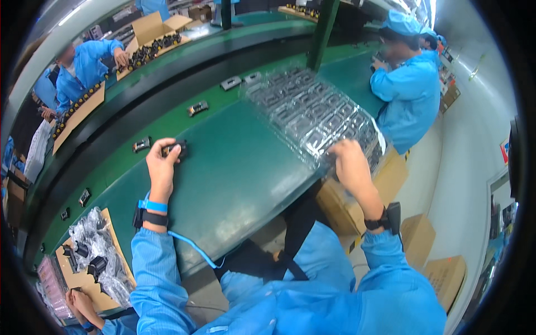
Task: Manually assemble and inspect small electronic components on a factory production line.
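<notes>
My left hand (162,159) is closed on a small black device part (181,148), held over the far edge of the green work table (234,167). My right hand (348,162) is at the near edge of a clear plastic tray (315,109). Its fingers are curled down and pressed together; what they grip is hidden beneath them. The tray has rows of moulded pockets with dark grey parts showing in them. A blue strap with a cord circles my left wrist, and black bands are on both wrists.
Small black parts (197,108) lie spaced along the green belt (167,120) beyond the table. Cardboard boxes (340,206) stand below, to the right. A co-worker (410,78) sits at the right; others work across the belt and at lower left, by plastic-wrapped parts (97,245).
</notes>
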The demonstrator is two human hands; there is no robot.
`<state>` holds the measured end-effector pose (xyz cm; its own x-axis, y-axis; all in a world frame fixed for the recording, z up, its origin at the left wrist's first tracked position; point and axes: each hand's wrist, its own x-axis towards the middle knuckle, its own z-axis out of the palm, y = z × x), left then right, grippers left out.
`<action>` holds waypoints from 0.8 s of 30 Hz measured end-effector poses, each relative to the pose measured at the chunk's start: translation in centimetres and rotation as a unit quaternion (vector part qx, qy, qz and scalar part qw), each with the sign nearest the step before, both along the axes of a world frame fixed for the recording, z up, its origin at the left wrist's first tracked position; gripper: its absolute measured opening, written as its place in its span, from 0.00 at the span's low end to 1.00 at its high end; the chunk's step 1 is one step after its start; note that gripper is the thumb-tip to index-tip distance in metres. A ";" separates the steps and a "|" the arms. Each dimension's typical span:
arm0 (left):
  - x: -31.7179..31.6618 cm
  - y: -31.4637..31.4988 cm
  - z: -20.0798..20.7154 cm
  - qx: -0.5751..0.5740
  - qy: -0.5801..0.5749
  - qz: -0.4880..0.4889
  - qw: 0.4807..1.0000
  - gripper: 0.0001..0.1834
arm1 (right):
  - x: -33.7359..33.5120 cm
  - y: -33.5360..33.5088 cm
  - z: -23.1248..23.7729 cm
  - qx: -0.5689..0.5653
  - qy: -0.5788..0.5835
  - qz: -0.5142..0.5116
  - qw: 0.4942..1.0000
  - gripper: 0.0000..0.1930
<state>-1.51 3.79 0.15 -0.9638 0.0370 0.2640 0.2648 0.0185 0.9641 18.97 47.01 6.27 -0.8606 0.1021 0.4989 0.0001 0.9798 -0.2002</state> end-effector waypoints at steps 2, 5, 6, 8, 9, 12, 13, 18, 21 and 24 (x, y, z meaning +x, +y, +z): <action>0.3 -0.2 0.0 0.008 -0.007 0.002 1.000 0.11 | 0.8 0.5 -0.1 0.007 -0.051 0.031 0.998 0.14; 0.6 -0.2 0.1 0.019 -0.007 0.015 1.000 0.11 | 1.5 1.0 0.8 0.047 -0.079 0.049 0.995 0.17; 0.7 -0.1 0.1 0.025 -0.013 0.021 0.999 0.10 | 1.5 1.4 1.0 0.047 -0.078 0.051 0.995 0.17; 0.4 -0.1 0.2 0.036 -0.008 0.019 0.999 0.10 | 1.0 2.2 1.2 0.060 -0.098 0.073 0.991 0.18; 0.3 -0.1 0.2 0.034 -0.005 0.017 0.999 0.10 | 0.7 2.3 1.5 0.061 -0.098 0.075 0.990 0.18; 0.2 -0.2 0.2 0.026 0.001 0.014 1.000 0.10 | 0.0 2.8 2.3 0.077 -0.138 0.090 0.983 0.16; 0.1 -0.2 0.2 0.017 0.005 0.012 1.000 0.10 | -0.4 3.3 2.3 0.071 -0.143 0.094 0.983 0.15; 0.1 0.0 0.1 0.041 0.001 0.006 0.999 0.10 | -1.5 3.9 4.1 0.065 -0.213 0.109 0.969 0.12; 0.3 -0.1 -0.2 0.020 -0.011 0.014 1.000 0.09 | -1.4 3.6 5.2 0.074 -0.238 0.067 0.966 0.08; 0.7 -0.2 -0.1 0.008 -0.012 0.028 0.999 0.09 | -1.1 2.4 5.4 0.067 -0.213 0.051 0.973 0.05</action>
<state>-0.76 3.57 0.02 -0.9701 -0.0218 0.2418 0.2415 0.0169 0.9703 17.91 49.41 11.69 -0.9945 -0.0370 0.0983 -0.0443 0.9963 -0.0732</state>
